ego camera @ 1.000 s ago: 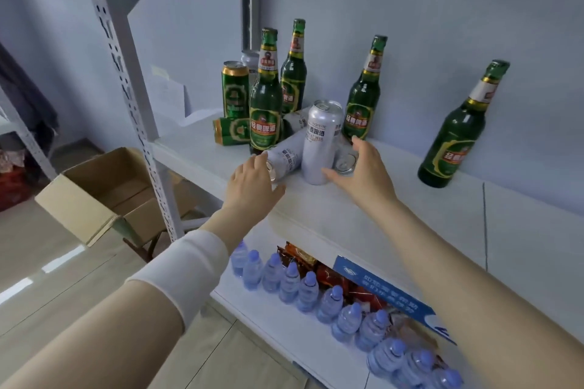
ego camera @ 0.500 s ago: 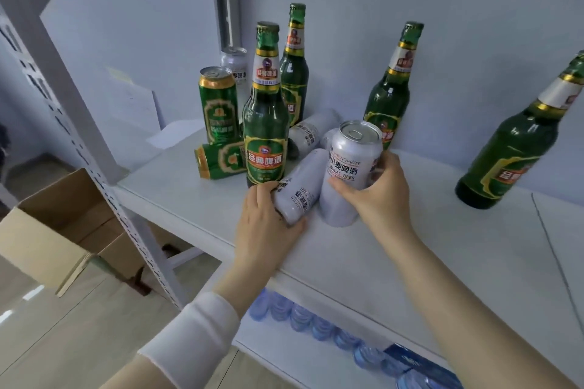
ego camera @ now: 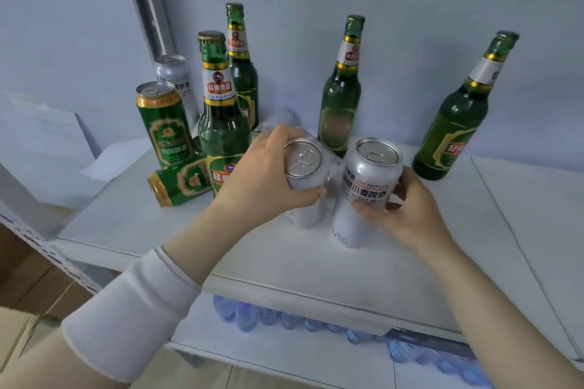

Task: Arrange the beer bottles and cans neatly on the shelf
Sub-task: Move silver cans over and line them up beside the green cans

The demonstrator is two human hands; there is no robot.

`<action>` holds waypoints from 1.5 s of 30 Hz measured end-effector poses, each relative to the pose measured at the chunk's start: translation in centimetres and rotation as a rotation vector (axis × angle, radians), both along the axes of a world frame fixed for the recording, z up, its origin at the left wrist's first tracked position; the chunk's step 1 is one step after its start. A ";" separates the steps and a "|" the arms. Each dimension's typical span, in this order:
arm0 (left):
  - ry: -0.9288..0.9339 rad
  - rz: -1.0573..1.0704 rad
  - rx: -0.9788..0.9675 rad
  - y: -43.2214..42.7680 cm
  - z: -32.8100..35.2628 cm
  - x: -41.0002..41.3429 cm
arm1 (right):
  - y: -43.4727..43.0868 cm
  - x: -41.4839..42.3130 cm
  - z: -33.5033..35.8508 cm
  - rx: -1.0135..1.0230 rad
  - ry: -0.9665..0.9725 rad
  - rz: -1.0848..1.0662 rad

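Observation:
Two silver beer cans stand side by side near the front of the white shelf (ego camera: 316, 262). My left hand (ego camera: 262, 180) grips the left silver can (ego camera: 305, 161) around its top. My right hand (ego camera: 401, 211) holds the right silver can (ego camera: 368, 186) by its side. Behind them stand green beer bottles: one at the front left (ego camera: 221, 123), one behind it (ego camera: 241, 73), one in the middle (ego camera: 343, 95), one at the far right (ego camera: 464, 114). A green can (ego camera: 164, 123) stands upright, another green can (ego camera: 180, 180) lies on its side, and a third silver can (ego camera: 175, 76) stands at the back.
A further silver can (ego camera: 278, 121) lies behind my left hand, mostly hidden. Papers (ego camera: 47, 136) lean at the left end. A metal upright (ego camera: 148, 0) rises at the back. Water bottles (ego camera: 410, 347) fill the shelf below. A cardboard box (ego camera: 19, 287) sits on the floor, left.
My left hand has raised the lying silver can upright next to the one in my right hand. The view has moved closer to the shelf.

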State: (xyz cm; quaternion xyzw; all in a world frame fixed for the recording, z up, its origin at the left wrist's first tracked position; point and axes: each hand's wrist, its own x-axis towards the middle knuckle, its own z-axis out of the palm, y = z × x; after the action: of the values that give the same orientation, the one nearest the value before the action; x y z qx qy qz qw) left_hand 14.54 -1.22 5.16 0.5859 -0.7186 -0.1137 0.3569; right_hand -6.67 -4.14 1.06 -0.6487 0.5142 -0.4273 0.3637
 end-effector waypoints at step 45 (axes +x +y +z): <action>0.512 -0.238 -0.156 -2.1 9.5 -30.5 | 6.0 -28.8 -0.4 -0.007 -0.192 -0.324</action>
State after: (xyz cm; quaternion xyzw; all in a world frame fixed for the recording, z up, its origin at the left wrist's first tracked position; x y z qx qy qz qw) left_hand -16.00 -3.32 14.67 0.4205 -0.6754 -0.2433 0.5549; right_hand -35.48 1.85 0.67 -0.5149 0.5735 -0.5419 0.3352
